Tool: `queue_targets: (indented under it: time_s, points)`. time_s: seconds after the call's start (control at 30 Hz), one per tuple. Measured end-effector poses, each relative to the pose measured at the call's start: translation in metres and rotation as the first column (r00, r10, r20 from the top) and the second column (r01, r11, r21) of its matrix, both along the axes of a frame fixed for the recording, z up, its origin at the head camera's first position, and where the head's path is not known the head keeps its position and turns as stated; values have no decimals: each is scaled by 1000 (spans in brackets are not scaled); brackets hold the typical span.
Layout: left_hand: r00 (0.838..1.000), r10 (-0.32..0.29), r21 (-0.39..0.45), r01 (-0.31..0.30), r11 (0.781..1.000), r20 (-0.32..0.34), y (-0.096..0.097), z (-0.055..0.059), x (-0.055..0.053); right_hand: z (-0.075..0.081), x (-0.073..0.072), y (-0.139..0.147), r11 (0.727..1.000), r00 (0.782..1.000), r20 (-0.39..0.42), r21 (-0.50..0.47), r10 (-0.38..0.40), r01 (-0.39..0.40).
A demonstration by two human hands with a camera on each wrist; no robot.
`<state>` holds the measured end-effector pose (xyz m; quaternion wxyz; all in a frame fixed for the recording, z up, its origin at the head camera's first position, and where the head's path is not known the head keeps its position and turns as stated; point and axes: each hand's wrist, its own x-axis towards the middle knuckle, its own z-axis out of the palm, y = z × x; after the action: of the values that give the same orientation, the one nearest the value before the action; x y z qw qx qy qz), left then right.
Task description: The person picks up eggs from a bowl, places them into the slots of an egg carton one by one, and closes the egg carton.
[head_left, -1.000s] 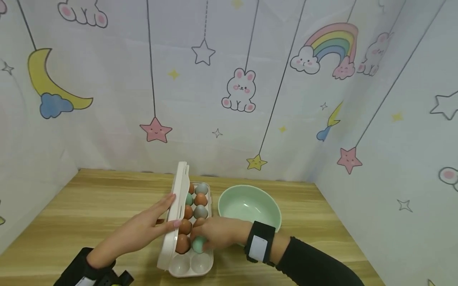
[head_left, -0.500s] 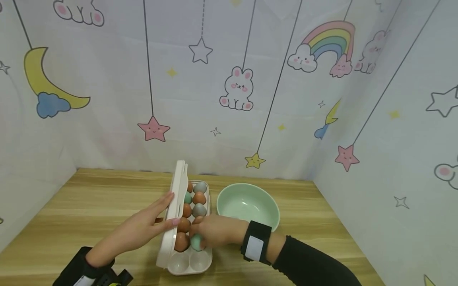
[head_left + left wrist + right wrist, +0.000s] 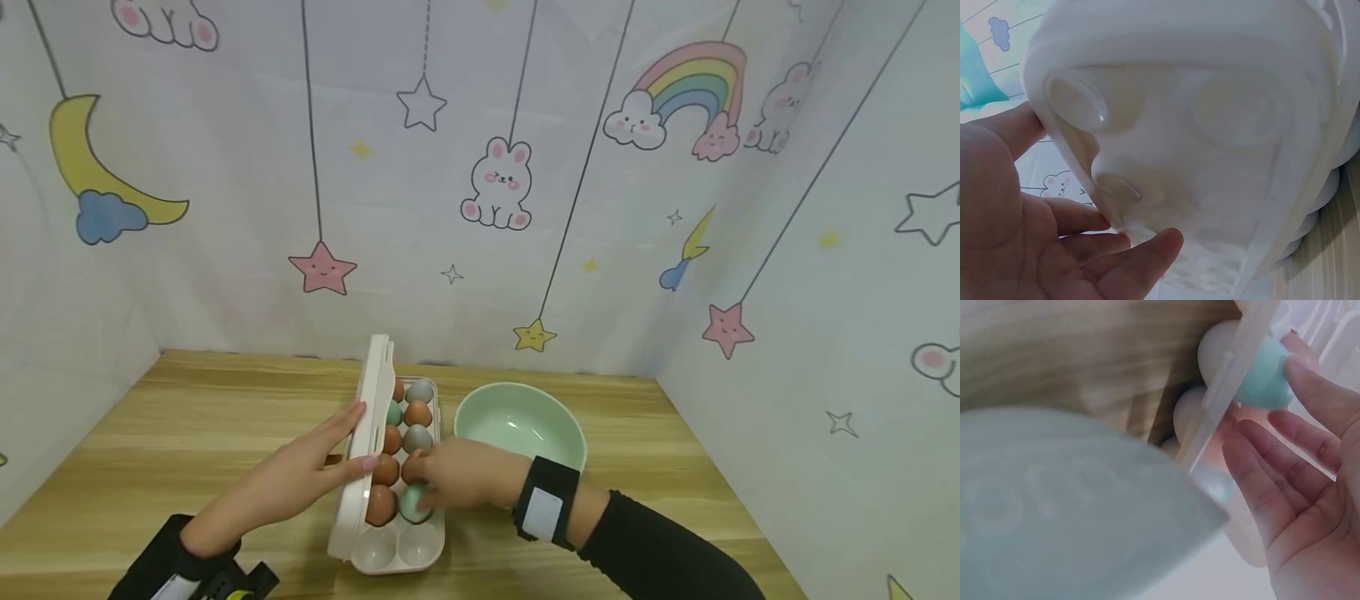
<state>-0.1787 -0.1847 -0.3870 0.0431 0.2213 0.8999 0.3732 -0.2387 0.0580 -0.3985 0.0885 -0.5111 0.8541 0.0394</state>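
A white egg carton (image 3: 402, 560) stands on the table, lid raised at its left, with brown, green and grey-blue eggs in two rows. My left hand (image 3: 300, 475) holds the lid (image 3: 375, 392) by its edge, index finger and thumb over the rim; the left wrist view shows other fingers against its outer side. My right hand (image 3: 468, 471) is over the right row, thumb at a green egg (image 3: 412, 505) seated in a cup. Its other fingers reach beside a brown egg (image 3: 412, 468), loosely spread in the right wrist view. The two nearest cups hold no eggs.
A pale green bowl (image 3: 517, 421) stands right of the carton, partly behind my right wrist; its side fills the lower left of the right wrist view. The wooden table (image 3: 225, 392) ends at white walls with cartoon prints.
My right hand's fingers have loosened and shifted slightly back from the green egg, so more of it and the brown egg behind it shows. My left hand keeps the lid raised.
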Motion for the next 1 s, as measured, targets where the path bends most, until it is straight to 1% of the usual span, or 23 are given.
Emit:
queue_targets:
  time_s: [0.07,0.17,0.33,0.4,0.53,0.77,0.87,1.0]
  points:
    - [1000,0,-9,0,1000,-5,0,1,-1,5,-2,4,1000,1000,11,-22,-6,6]
    - [1000,6,-21,-6,1000,-9,-1,2,-1,12,-4,11,998,998,38,-55,-41,43]
    - [1000,5,-22,-5,1000,-21,0,0,-1,23,-7,25,993,998,14,-93,-69,70]
    - [1000,2,-20,-3,1000,-25,0,-1,-1,27,-8,30,992,997,-6,-99,-81,80]
    - [1000,3,-13,-4,1000,-22,-1,-1,0,32,-10,42,988,993,-16,-104,-119,117]
    - [1000,7,-19,-7,1000,-5,0,1,1,32,-19,64,977,982,13,-104,-188,188]
    - [1000,7,-18,-7,1000,0,0,1,1,28,-26,74,971,975,26,-93,-220,222]
    - [1000,4,-13,-4,1000,-3,0,0,1,22,-34,86,959,960,56,-68,-273,277]
